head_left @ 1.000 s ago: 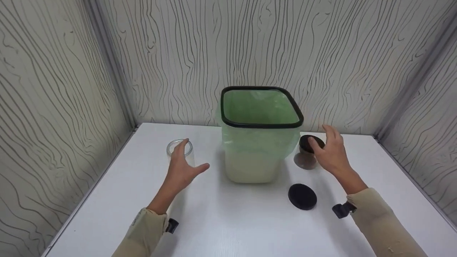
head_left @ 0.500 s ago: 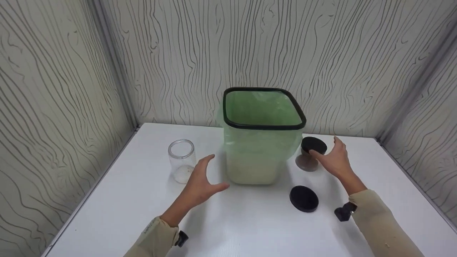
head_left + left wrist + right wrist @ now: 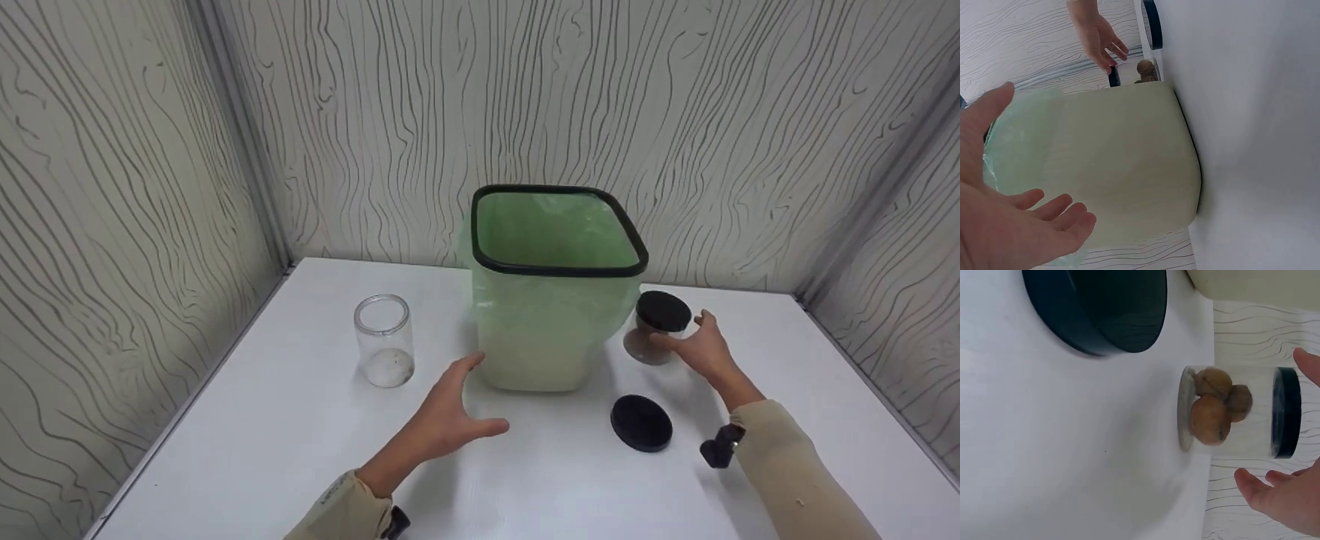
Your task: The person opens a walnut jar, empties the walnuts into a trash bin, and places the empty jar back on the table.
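Lidded jar of walnuts: on white table, just beyond right hand fingertips, beside bin; fingers spread, whether touching unclear. Left hand spread, empty, near bin base; empty glass jar farther left; loose black lid near right wrist.

Left wrist: left hand fingers apart, bin just ahead.

Right wrist: jar between spread fingers, three walnuts inside, lid behind.

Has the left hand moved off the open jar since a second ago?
Yes. The left hand was touching the open jar; it has swung right and toward the camera, now open in front of the bin, clear of the jar.
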Action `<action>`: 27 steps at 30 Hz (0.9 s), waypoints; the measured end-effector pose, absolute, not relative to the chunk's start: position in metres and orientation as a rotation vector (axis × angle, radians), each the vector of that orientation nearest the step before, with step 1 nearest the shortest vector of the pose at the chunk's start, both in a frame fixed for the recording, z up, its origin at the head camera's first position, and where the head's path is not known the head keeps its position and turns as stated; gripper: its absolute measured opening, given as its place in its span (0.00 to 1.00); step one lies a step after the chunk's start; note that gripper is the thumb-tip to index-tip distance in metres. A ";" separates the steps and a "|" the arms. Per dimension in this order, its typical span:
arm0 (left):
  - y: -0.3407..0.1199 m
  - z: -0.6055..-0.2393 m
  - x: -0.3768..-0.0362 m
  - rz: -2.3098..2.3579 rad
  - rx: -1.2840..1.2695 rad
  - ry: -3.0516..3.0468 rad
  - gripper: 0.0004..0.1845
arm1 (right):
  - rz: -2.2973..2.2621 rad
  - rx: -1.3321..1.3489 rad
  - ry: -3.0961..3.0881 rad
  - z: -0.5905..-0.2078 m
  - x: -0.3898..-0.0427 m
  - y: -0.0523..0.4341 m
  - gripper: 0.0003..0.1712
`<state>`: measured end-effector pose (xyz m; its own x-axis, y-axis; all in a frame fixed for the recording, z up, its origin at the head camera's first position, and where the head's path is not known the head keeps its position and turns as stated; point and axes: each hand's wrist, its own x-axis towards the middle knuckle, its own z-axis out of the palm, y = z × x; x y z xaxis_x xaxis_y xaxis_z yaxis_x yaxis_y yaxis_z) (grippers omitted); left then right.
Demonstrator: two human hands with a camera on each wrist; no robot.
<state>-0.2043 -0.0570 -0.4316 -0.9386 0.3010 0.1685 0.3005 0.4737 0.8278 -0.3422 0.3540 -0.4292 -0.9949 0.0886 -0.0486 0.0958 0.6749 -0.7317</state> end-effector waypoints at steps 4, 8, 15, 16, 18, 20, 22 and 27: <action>-0.054 -0.433 -0.201 1.510 0.592 2.670 0.51 | -1.341 0.149 2.783 -0.436 -0.349 0.359 0.72; -0.050 -0.434 -0.198 1.489 0.624 2.650 0.51 | -1.433 0.114 2.703 -0.440 -0.356 0.361 0.70; -0.044 -0.437 -0.193 1.452 0.655 2.626 0.52 | -1.608 -0.071 2.725 -0.448 -0.367 0.357 0.57; -0.043 -0.437 -0.192 1.444 0.657 2.623 0.52 | -1.628 -0.120 2.744 -0.449 -0.369 0.357 0.53; -0.041 -0.438 -0.190 1.431 0.657 2.618 0.52 | -1.653 -0.211 2.780 -0.452 -0.372 0.357 0.47; -0.039 -0.439 -0.190 1.423 0.652 2.607 0.52 | -1.661 -0.243 2.798 -0.454 -0.373 0.358 0.45; -0.037 -0.439 -0.188 1.418 0.650 2.593 0.51 | -1.647 -0.234 2.818 -0.455 -0.375 0.358 0.45; -0.033 -0.441 -0.186 1.405 0.673 2.559 0.51 | -1.642 -0.219 2.838 -0.459 -0.382 0.360 0.42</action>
